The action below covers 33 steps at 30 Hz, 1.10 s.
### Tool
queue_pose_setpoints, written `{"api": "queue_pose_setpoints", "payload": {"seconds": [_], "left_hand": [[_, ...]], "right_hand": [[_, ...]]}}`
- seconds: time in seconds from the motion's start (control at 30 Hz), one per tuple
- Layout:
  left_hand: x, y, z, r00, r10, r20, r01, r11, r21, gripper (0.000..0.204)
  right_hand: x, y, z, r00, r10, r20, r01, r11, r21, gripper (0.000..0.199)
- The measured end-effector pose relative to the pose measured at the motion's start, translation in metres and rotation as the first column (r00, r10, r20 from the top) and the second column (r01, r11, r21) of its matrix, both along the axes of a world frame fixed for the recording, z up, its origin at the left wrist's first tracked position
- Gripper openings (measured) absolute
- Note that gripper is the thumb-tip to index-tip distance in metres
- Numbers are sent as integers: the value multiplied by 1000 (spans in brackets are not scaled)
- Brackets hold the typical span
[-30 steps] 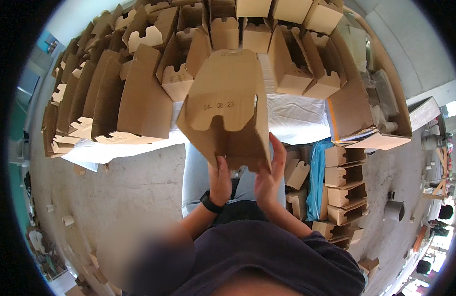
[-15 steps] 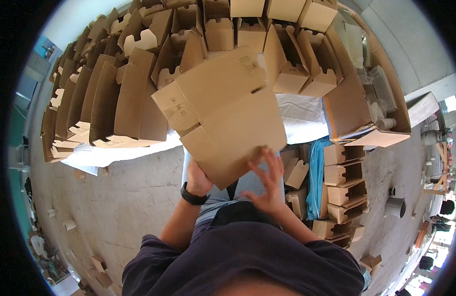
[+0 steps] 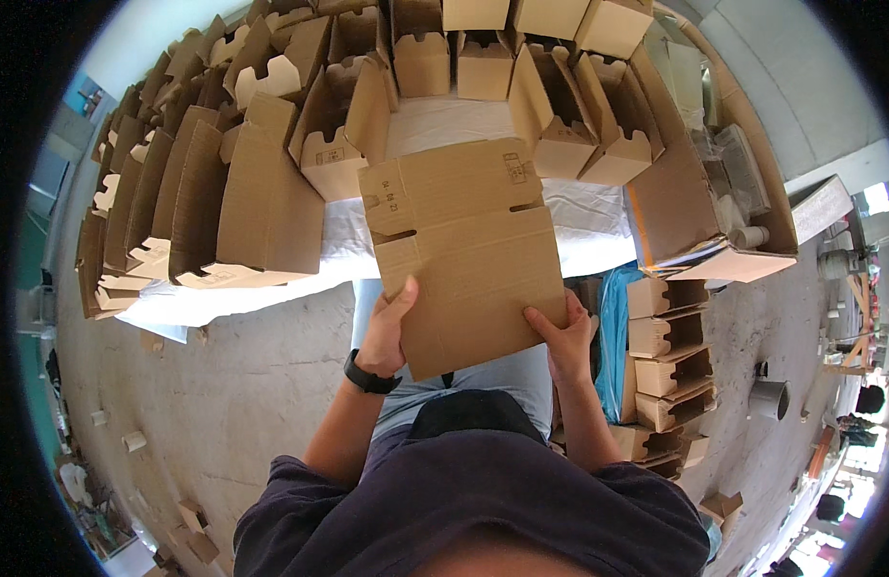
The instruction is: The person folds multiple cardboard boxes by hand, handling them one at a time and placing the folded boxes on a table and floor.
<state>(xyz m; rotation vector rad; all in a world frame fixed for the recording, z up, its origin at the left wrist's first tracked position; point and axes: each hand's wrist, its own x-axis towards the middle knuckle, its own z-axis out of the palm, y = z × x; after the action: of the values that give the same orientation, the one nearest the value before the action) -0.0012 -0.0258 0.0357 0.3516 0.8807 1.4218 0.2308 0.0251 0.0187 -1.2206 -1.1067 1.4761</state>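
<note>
Cardboard blank (image 3: 463, 255) sits flat between your left hand (image 3: 387, 337) and right hand (image 3: 564, 341), both gripping its lower corners to steady it.

1. The flat cardboard sheet (image 3: 468, 255) hides the fingers of the left hand (image 3: 388, 332) and most of the right hand (image 3: 564, 337); only the thumbs and knuckles show.
2. The sheet covers the front edge of the white-covered table (image 3: 579, 226) at its middle.
3. Folded boxes (image 3: 420, 58) at the far edge are cut off by the picture's rim.
4. Small bits on the floor (image 3: 132, 440), possibly cardboard scraps, are too small to tell.
</note>
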Motion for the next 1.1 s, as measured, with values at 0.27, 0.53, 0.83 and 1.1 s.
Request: {"api": "queue_pose_setpoints", "payload": {"seconds": [0.27,0.53,0.83,1.1], "left_hand": [[2,2,-10,999,51,14,-50,998,-25,36],[-7,3,-2,977,66,-203,-90,990,-111,36],[-17,-9,-7,978,-8,-209,4,1000,-19,45],[-32,-33,14,993,98,-73,-87,986,140,45]], "right_hand": [[1,0,3,1000,-4,23,3,1000,13,38],[11,0,11,984,152,-89,-153,988,3,45],[12,4,1,971,151,-183,-142,988,62,54],[-37,19,10,924,190,-331,-176,982,72,51]]}}
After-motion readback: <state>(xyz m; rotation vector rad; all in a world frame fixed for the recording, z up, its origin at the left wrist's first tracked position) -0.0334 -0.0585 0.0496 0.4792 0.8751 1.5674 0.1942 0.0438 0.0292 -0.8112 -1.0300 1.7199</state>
